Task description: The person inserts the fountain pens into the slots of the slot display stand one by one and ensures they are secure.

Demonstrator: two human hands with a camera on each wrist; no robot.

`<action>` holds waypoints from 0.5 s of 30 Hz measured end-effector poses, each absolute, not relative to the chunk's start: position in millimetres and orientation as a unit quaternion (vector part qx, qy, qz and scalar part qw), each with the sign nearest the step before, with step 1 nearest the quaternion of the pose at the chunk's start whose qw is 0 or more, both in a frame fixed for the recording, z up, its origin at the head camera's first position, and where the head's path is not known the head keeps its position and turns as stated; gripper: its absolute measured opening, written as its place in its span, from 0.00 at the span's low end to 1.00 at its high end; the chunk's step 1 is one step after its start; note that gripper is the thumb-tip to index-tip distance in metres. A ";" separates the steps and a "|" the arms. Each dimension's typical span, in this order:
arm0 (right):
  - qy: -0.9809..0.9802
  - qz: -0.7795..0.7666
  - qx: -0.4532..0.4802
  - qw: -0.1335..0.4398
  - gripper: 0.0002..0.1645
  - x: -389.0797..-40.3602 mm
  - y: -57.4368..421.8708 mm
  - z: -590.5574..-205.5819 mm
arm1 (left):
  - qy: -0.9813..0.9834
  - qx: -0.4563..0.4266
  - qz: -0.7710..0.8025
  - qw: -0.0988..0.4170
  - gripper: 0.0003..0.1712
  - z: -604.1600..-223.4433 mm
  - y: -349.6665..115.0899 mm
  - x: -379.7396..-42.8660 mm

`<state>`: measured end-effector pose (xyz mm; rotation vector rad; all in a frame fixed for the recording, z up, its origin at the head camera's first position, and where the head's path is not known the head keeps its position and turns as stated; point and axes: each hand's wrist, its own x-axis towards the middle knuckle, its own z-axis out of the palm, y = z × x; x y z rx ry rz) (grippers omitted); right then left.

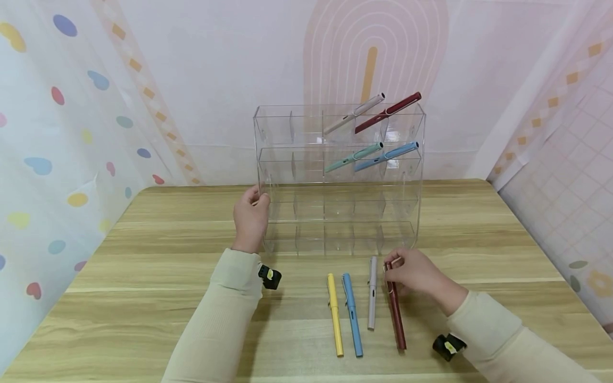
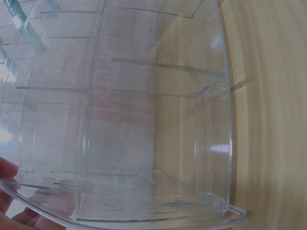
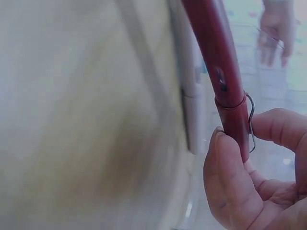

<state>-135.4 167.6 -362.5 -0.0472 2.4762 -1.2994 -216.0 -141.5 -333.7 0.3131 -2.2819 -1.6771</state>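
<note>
A clear acrylic pen rack (image 1: 308, 221) with tiers of small compartments stands upright on the table. My left hand (image 1: 251, 219) grips its left side edge; in the left wrist view fingers (image 2: 7, 167) show around that rim. By its clip end, my right hand (image 1: 415, 274) pinches a dark red pen (image 1: 396, 319) between thumb and fingers. The right wrist view shows the metal clip on the pen's cap (image 3: 235, 124) at the fingertips. Left of it lie a pale lilac-grey pen (image 1: 372, 295), a blue pen (image 1: 353, 316) and a yellow pen (image 1: 335, 316).
Leaning in the rack's upper tiers are a pale pen (image 1: 354, 114), another dark red pen (image 1: 388, 113), a green pen (image 1: 354, 157) and a second blue pen (image 1: 387, 156). The wooden table (image 1: 158, 255) ends at a patterned curtain (image 1: 215, 80) behind.
</note>
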 end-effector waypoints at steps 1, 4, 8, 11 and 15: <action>0.870 -0.463 -0.015 0.171 0.21 -135.9 168.6 -360.3 | -0.792 0.110 -0.583 0.146 0.20 -333.5 -141.5 -215.9; 0.857 -0.485 -0.012 0.172 0.22 -137.3 171.5 -353.9 | -0.792 0.111 -0.581 0.148 0.20 -332.9 -141.4 -215.7; 0.841 -0.516 -0.009 0.163 0.22 -139.1 174.9 -346.4 | -0.795 0.110 -0.578 0.150 0.21 -332.4 -141.2 -215.7; 0.831 -0.536 -0.003 0.148 0.22 -140.7 176.8 -341.4 | -0.794 0.109 -0.579 0.148 0.21 -332.0 -140.9 -215.2; 0.819 -0.559 -0.001 0.131 0.24 -142.1 179.9 -333.5 | -0.792 0.110 -0.582 0.146 0.20 -331.7 -140.7 -214.9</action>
